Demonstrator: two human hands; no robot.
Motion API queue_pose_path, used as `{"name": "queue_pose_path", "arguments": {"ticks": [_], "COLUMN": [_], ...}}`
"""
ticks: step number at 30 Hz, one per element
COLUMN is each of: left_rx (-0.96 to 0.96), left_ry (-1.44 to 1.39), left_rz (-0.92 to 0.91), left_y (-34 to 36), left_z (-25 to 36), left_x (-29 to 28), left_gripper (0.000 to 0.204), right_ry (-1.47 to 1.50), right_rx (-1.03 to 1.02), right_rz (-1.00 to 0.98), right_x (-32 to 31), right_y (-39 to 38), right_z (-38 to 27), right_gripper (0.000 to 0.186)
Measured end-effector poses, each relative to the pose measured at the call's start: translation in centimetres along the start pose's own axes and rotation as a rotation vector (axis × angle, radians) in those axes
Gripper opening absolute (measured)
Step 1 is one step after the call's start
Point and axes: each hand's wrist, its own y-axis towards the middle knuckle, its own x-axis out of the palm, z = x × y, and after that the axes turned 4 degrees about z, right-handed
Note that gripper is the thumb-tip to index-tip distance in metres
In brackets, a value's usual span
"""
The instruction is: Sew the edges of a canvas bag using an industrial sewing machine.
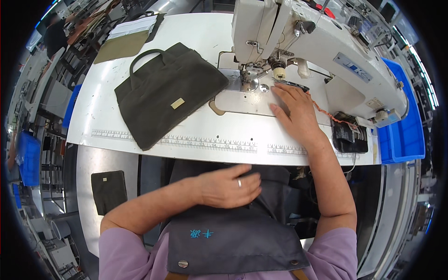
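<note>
My right hand (295, 109) rests on the sewing machine's metal bed plate (252, 103), fingers stretched out and thumb apart. Right by its fingertips lie dark thread snips (296, 86), tied to an orange cord. Whether the fingers touch them I cannot tell. In front of my apron, below the table edge, my left hand (228, 187) hangs in the air, slightly blurred, fingers loosely apart and holding nothing. A dark olive fabric bag piece (163, 91) with a looped handle and a small pale label lies flat left of the needle area, its right corner at the bed plate.
The white sewing machine (336, 51) spans the table's right side. Near its end sits a dark tray (347, 135); a blue bin (403, 121) stands beyond. Folded fabric pieces (123, 44) lie at the back left. A small dark pouch (108, 190) lies on a lower surface.
</note>
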Motion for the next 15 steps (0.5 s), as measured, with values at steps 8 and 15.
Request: {"name": "queue_pose_path", "arguments": {"ticks": [8,15], "left_rx": [-0.473,-0.778], "left_ry": [-0.172,-0.143], "left_rz": [0.502,0.889], "left_y": [3.2,7.2], "left_z": [-4.4,-12.4], "left_x": [-2.4,-5.7], "left_gripper": [0.038,0.042], "right_ry": [0.033,0.064], "right_rx": [0.143,0.145], "right_rz": [0.158,0.166], "right_x": [2.1,1.9], "right_y": [1.0,1.3], "right_z": [1.3,0.8], "right_gripper": [0.035,0.027]}}
